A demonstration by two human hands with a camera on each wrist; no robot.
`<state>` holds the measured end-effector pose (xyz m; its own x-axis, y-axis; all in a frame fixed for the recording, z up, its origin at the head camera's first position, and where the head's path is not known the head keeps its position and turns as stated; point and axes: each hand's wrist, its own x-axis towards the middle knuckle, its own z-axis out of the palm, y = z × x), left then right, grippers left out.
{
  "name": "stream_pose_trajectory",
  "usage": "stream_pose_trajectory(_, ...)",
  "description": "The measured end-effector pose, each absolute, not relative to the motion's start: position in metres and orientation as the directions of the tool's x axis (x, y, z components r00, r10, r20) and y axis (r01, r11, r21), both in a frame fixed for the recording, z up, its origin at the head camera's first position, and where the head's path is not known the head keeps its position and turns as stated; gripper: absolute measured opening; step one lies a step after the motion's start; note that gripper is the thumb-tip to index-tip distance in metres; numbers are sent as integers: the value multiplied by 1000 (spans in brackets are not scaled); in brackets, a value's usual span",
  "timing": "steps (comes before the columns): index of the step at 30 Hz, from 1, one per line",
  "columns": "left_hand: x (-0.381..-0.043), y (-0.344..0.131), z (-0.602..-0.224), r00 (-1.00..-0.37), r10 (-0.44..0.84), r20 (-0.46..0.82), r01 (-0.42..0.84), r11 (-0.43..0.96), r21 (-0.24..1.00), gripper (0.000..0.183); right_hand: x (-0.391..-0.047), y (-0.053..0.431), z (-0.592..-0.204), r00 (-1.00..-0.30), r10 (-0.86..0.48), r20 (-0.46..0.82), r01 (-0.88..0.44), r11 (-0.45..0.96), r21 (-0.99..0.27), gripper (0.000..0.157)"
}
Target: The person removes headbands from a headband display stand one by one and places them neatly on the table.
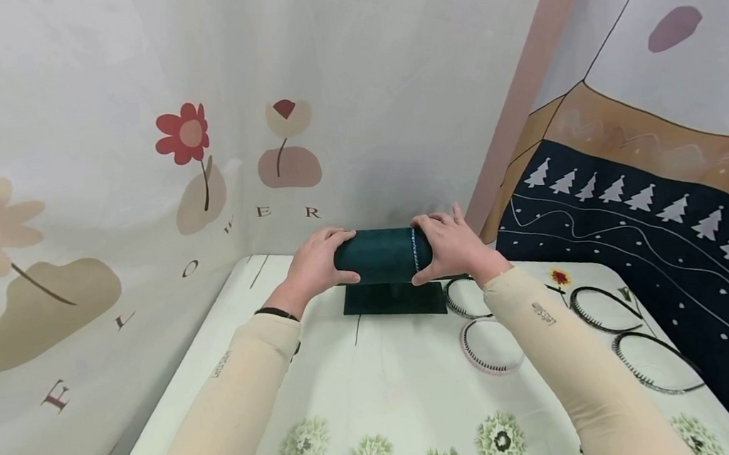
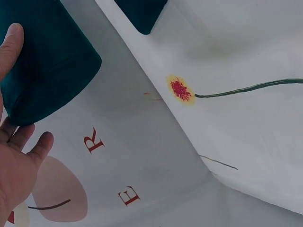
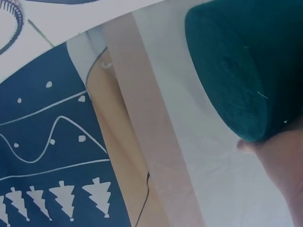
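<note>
A dark green velvet headband stand (image 1: pixel 376 255) has a padded roll above a flat rectangular base (image 1: pixel 392 302). Near its right end, a thin beaded headband (image 1: pixel 415 248) circles the roll. My left hand (image 1: pixel 316 260) grips the left end, thumb on the near side and fingers over the top. At the right end, my right hand (image 1: pixel 452 249) holds the roll, fingertips and thumb beside the beaded band. The left wrist view shows the roll (image 2: pixel 47 66) between thumb and fingers. In the right wrist view, the oval end face (image 3: pixel 232 75) shows above part of the hand.
Several headbands lie on the white flowered tablecloth (image 1: pixel 351 378): a pink one (image 1: pixel 468 353) with dark teeth, and darker ones such as the black headband (image 1: pixel 593 324), right of the stand. A pale printed curtain (image 1: pixel 393 97) hangs close behind the table.
</note>
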<state>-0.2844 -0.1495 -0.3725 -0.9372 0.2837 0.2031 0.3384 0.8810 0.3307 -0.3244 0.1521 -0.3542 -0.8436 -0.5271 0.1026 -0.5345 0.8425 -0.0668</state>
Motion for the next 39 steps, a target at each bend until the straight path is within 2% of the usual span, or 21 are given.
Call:
stream_pose_trajectory(7, -284, -148, -373, -940, 284, 189, 333, 883, 331, 90, -321, 152, -351, -834, -550, 49, -549, 835, 28, 135)
stream_pose_trajectory(10, -284, -148, -373, -940, 281, 191, 332, 883, 332, 91, -321, 151, -353, -831, -554, 57, -551, 833, 58, 137)
stream_pose_trajectory(17, -285, -148, -374, -941, 284, 182, 331, 884, 331, 91, -321, 159, -353, -852, -514, 103, -518, 855, -12, 133)
stream_pose_trajectory(24, -284, -150, -373, -943, 276, 186, 325, 885, 333, 91, -322, 176, -353, -856, -502, 123, -508, 862, -15, 124)
stream_pose_trajectory(39, -283, -147, -371, -946, 272, 173, 317, 888, 334, 91, -323, 214, -350, -881, -463, 94, -470, 881, -61, 125)
